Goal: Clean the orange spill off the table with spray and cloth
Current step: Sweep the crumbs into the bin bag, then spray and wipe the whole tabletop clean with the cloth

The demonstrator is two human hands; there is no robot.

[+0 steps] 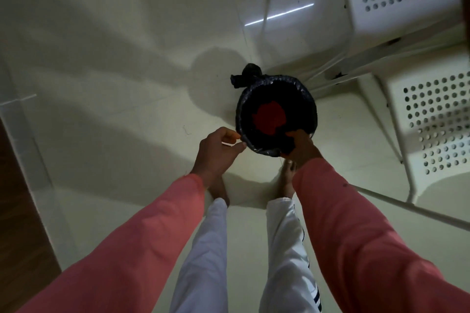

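Observation:
I look straight down at a round bin (311,103) lined with a black bag, standing on the pale floor. A red-orange crumpled thing (270,115) lies at its bottom; what it is cannot be told. My left hand (217,151) is at the bin's near-left rim, thumb and forefinger curled and pinching the liner's edge. Over the near-right rim, my right hand (302,147) grips the liner, fingers reaching inside. The table, spray and spill are out of sight.
Two white perforated metal chairs (432,122) stand to the right, close behind the bin. The liner's knotted end (248,76) sticks out at the far rim. My bare feet (288,178) stand just before the bin. A brown wooden surface (20,211) runs along the left.

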